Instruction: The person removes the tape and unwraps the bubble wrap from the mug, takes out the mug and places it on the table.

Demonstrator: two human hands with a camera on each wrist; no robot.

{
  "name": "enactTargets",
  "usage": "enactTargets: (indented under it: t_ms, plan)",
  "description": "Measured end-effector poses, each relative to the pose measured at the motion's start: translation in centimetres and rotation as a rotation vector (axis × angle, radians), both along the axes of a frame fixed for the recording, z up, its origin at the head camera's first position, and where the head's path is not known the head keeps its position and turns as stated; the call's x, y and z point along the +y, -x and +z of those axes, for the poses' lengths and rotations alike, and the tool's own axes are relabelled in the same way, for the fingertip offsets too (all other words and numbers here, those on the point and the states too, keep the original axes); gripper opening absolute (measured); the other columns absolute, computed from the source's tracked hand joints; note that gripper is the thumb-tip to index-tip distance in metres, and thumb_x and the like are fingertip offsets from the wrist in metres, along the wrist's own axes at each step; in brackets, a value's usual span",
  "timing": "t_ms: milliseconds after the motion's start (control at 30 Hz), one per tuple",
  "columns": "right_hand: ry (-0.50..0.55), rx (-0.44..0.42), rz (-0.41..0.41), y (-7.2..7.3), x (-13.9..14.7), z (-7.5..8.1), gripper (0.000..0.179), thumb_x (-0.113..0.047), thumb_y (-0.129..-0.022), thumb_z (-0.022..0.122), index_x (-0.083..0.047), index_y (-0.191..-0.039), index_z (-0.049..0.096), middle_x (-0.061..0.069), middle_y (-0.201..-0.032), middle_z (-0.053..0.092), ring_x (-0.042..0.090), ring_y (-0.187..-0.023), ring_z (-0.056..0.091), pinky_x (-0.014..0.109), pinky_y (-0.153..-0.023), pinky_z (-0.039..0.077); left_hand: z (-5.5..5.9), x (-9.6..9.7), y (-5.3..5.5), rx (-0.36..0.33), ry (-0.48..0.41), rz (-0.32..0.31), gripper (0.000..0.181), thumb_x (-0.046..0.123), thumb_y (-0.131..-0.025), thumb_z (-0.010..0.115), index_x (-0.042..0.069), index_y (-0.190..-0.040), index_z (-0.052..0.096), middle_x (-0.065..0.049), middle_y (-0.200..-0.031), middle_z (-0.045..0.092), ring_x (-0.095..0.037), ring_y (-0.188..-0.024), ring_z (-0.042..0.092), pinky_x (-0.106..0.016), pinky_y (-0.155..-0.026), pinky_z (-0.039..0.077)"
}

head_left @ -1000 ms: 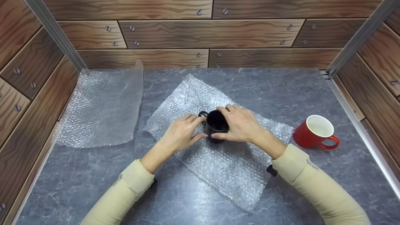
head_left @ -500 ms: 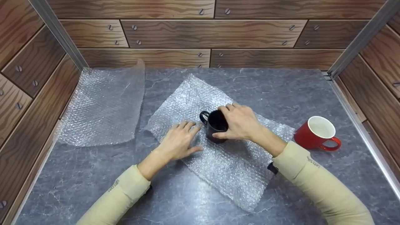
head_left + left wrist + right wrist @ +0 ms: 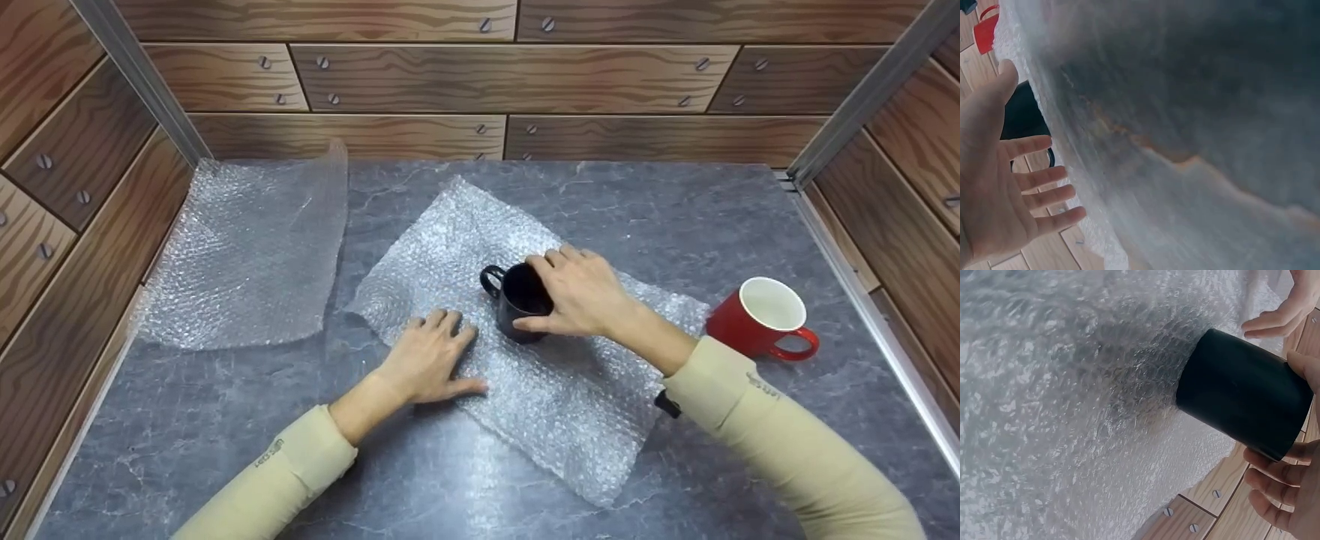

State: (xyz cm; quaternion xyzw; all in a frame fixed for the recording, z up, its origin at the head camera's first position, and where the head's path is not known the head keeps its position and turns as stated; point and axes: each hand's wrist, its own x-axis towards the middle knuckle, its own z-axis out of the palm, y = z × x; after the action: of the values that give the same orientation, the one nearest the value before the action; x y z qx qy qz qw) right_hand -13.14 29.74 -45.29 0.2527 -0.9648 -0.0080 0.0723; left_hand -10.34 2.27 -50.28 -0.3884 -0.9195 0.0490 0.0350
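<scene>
A black mug (image 3: 517, 319) stands upright on a sheet of bubble wrap (image 3: 559, 409) in the middle of the table, its handle pointing to the back left. My right hand (image 3: 581, 292) grips the mug near its rim, thumb on the near side and fingers on the far side. In the right wrist view the mug's black wall (image 3: 1241, 391) shows between thumb and fingers. To the mug's left, my left hand (image 3: 429, 361) hovers low over the wrap's left edge, apart from the mug. Its fingers (image 3: 1044, 179) are spread in the left wrist view.
A red mug (image 3: 739, 326) with a white inside (image 3: 772, 302) stands to the right, close by the wrap's right corner. Another sheet of bubble wrap (image 3: 247, 255) lies at the back left against the wood-patterned wall (image 3: 390, 79). The tabletop (image 3: 675, 214) is grey marbled.
My left hand has left the black mug's handle side and moved toward me, down to the wrap's left edge. The right hand keeps its grip, and the mug stays in place.
</scene>
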Motion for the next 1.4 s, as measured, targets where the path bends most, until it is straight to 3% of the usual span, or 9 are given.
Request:
enactTargets:
  t_ms: [233, 567, 933, 1167, 1400]
  plan:
    - [-0.006, 0.004, 0.020, -0.2, 0.5, 0.0, 0.099, -0.083, -0.084, 0.064, -0.005, -0.144, 0.055, 0.021, -0.124, 0.071, 0.040, -0.116, 0.068, 0.053, -0.093, 0.063, -0.3, 0.2, -0.6, -0.027, 0.048, -0.001, 0.095, 0.086, -0.087, 0.055, 0.016, -0.151, 0.054, -0.019, -0.144, 0.060, -0.036, -0.131, 0.061, -0.052, -0.100, 0.060]
    - [0.014, 0.033, 0.019, -0.2, 1.8, 0.5, 0.097, -0.082, -0.083, 0.065, -0.004, -0.141, 0.056, 0.022, -0.124, 0.072, 0.039, -0.114, 0.068, 0.052, -0.092, 0.063, -0.3, 0.3, -0.5, -0.031, 0.006, 0.019, 0.093, 0.085, -0.085, 0.060, 0.016, -0.148, 0.056, -0.019, -0.137, 0.062, -0.035, -0.124, 0.062, -0.050, -0.093, 0.062]
    - [0.038, 0.050, -0.052, 0.4, 4.2, 1.8, 0.098, -0.081, -0.080, 0.070, -0.004, -0.139, 0.057, 0.023, -0.124, 0.071, 0.041, -0.114, 0.068, 0.055, -0.092, 0.062, -0.3, 0.9, 0.1, -0.063, 0.013, 0.093, 0.092, 0.084, -0.087, 0.059, 0.014, -0.146, 0.057, -0.019, -0.131, 0.064, -0.035, -0.118, 0.064, -0.048, -0.085, 0.064]
    - [0.055, 0.031, -0.106, 0.6, 6.0, 2.5, 0.096, -0.079, -0.080, 0.072, -0.004, -0.139, 0.057, 0.024, -0.125, 0.070, 0.042, -0.116, 0.066, 0.057, -0.092, 0.061, -0.3, 1.3, 0.5, -0.039, 0.012, 0.122, 0.089, 0.084, -0.086, 0.061, 0.013, -0.141, 0.059, -0.018, -0.124, 0.065, -0.033, -0.111, 0.064, -0.045, -0.077, 0.064]
    - [0.050, 0.059, -0.165, 0.7, 8.1, 3.2, 0.097, -0.078, -0.079, 0.072, -0.004, -0.140, 0.057, 0.024, -0.127, 0.070, 0.043, -0.117, 0.066, 0.058, -0.087, 0.062, -0.1, 1.7, 1.0, -0.047, 0.018, 0.155, 0.090, 0.084, -0.087, 0.059, 0.012, -0.141, 0.060, -0.019, -0.129, 0.065, -0.035, -0.115, 0.065, -0.047, -0.078, 0.066]
